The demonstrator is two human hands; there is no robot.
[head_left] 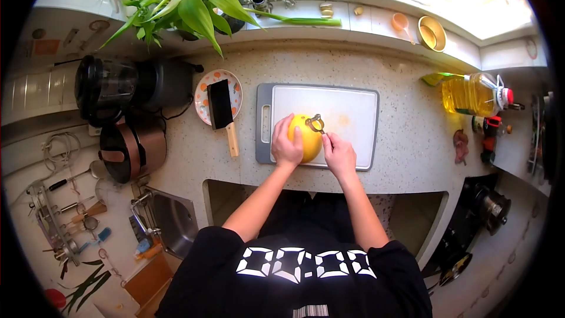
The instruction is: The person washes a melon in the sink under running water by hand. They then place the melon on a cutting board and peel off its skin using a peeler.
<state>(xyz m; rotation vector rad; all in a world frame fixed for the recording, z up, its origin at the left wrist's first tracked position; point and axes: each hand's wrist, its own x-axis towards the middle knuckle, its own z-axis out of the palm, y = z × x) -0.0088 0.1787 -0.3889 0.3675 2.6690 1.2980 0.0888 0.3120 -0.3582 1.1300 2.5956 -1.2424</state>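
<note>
Head view: left hand (286, 145), half-curled, cups yellow fruit (310, 145); right hand (341, 154) clenches peeler (317, 122). Fruit likely firm, slick; best held opposite right hand.

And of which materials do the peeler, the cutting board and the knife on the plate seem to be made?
Peeler: probably metal; its looped head looks grey with a slight shine. 
Cutting board: likely plastic, smooth white with a grey border. 
Knife: the blade is flat black, perhaps coated metal; the handle looks like wood, pale brown.
</note>
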